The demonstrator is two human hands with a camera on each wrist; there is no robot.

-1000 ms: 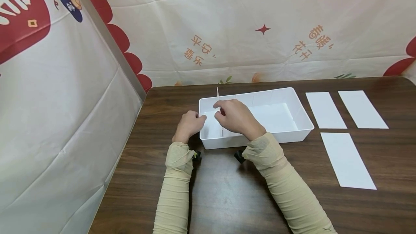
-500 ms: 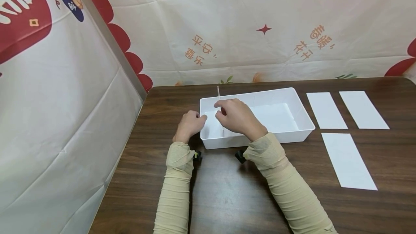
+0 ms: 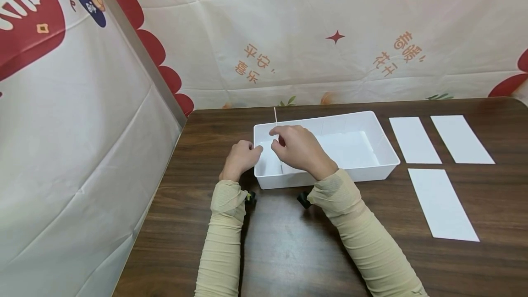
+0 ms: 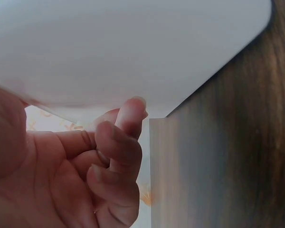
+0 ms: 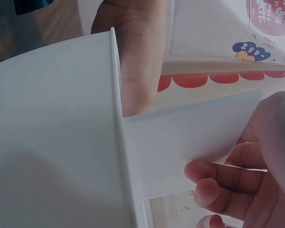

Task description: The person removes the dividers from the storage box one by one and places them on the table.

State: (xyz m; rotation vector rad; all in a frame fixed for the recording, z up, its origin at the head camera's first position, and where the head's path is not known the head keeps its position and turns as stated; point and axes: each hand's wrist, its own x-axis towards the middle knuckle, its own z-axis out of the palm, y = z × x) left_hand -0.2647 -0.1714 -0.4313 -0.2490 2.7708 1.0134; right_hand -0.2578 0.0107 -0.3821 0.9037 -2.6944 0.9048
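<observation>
A long white plastic box (image 3: 350, 148) lies across the table. At its left end my left hand (image 3: 240, 159) grips the end wall, the thumb over the rim; in the left wrist view its curled fingers (image 4: 128, 118) are against the outside of the wall. My right hand (image 3: 301, 148) is over the box and pinches a thin white divider panel (image 5: 180, 137), which stands crosswise near the left end. From above, only the panel's narrow edge shows, and its top sticks up past the far rim. Its lower part reaches inside the box, partly hidden by the hand.
To the right of the box, three flat white panels lie on the dark wood table (image 3: 507, 150): a back left panel (image 3: 414, 140), a back right panel (image 3: 461, 139) and a front panel (image 3: 443, 204). Printed cloth (image 3: 305, 58) hangs behind and at the left.
My right hand has shifted slightly left, and the divider panel's top edge with it. The left hand and the box have hardly moved.
</observation>
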